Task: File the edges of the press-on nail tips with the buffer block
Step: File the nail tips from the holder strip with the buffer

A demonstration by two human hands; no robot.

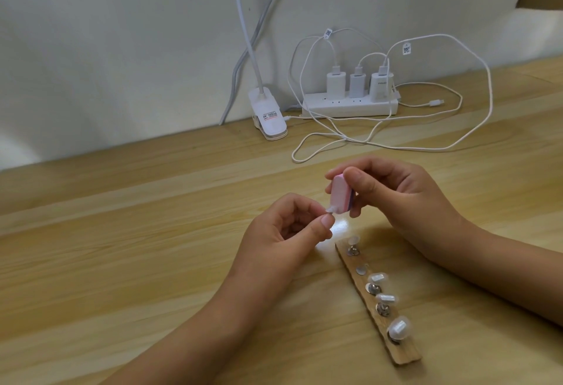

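Fingers of the right hand (393, 192) pinch a pink buffer block (127, 194) (rounded corners) against the left hand (283, 232)'s clear nail tip (117, 209).

Bare light wooden tabletop (122, 262) lies open from 7 to 10 o'clock; narrow wooden nail-stand strip (377, 302) blocks 4 o'clock, tangled white charging cables (365, 141) crowd 12.

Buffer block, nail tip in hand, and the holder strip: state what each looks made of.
Buffer block: likely foam with matte abrasive faces; pink and white layers, a purple one behind.
Nail tip pinched in the left hand: seemingly thin translucent plastic, glossy.
Holder strip: apparently unfinished wood, grain visible, carrying shiny metal studs.
The right hand grips the block.
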